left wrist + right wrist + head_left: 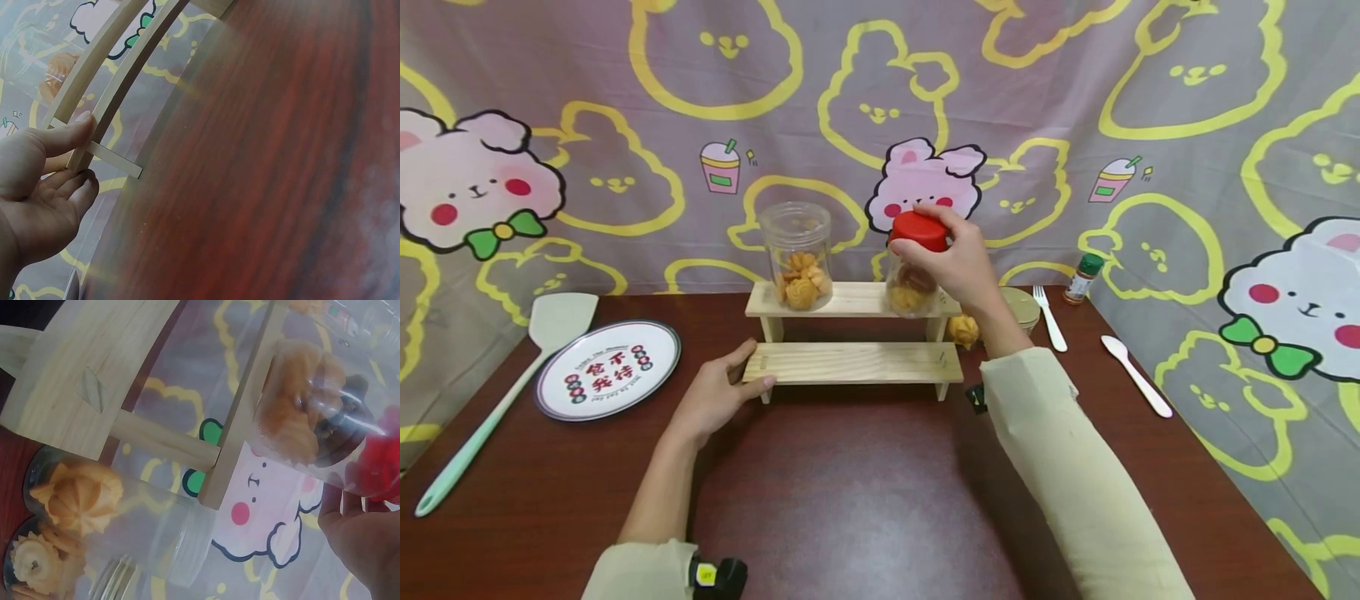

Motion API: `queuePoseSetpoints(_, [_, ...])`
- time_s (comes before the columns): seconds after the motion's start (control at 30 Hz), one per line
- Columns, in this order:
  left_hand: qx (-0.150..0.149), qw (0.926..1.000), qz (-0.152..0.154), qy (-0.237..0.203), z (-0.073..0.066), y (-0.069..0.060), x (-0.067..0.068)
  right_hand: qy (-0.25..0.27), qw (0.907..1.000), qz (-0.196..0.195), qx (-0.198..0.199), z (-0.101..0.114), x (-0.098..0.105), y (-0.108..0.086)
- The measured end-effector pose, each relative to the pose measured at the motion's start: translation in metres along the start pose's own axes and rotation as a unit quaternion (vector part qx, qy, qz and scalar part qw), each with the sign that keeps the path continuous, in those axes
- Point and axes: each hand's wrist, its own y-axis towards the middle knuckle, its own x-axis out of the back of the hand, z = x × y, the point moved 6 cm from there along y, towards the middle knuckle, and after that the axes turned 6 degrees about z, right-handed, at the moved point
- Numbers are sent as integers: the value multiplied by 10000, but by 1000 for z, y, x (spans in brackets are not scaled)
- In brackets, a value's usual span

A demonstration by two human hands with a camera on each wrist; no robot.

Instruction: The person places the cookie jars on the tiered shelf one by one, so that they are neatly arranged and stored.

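Along the left edge of the counter point(850, 500) lies a spatula point(559, 325), its pale blade by the far left corner and its light green handle pointing to the near side. A white plate point(607, 369) with red writing lies just right of it, the plate's rim meeting the spatula in the head view.

Next comes the left hand point(715, 396), its grip clamped on the left end of the lower step of a wooden shelf point(853, 362), thumb on top and fingers underneath. The two-step shelf stands at the middle of the counter's far edge. On the left half of its upper step stands a clear jar point(797, 229) with a bare rim and cookies point(801, 287) in the bottom.

At the right end of the upper step is a second jar point(910, 292), about upright, also with cookies inside. The right hand point(958, 258) has its grip clamped round this jar's red lid point(917, 229); whether the jar's base touches the step, I cannot tell.

On the counter beside the shelf's right end, a large cookie point(962, 331) shows through clear plastic, with a gold lid point(1021, 307) just behind the right wrist. Farther right near the far edge lies a white fork point(1050, 321). A spice bottle point(1082, 279) with a green cap stands at the far right corner, and a white spoon point(1135, 375) lies along the right edge.
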Motion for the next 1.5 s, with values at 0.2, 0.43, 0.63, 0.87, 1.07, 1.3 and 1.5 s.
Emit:
queuePoseSetpoints(0.2, [-5,10000,-24,15,0,0,1,-44,9999,-119,33,1,-3,7])
queuePoseSetpoints(0.43, [-27,10000,-36,-34,-2,-1,0,-283,9991,-229,216,1,-5,15])
queuePoseSetpoints(0.63, [-52,9999,-20,-88,-3,-1,0,-436,9985,-262,222,-1,-6,18])
queuePoseSetpoints(0.87, [11,10000,-37,-30,0,-1,1,-428,9987,-231,123,-1,-10,20])
queuePoseSetpoints(1.07, [-17,10000,-6,-29,1,0,0,-537,9983,-218,107,0,-9,19])
queuePoseSetpoints(1.3, [-50,10000,-5,-13,0,1,0,-623,9980,-51,-64,0,-7,19])
queuePoseSetpoints(1.5, [-16,10000,-8,-39,-1,1,0,-425,9991,45,-75,1,-4,17])
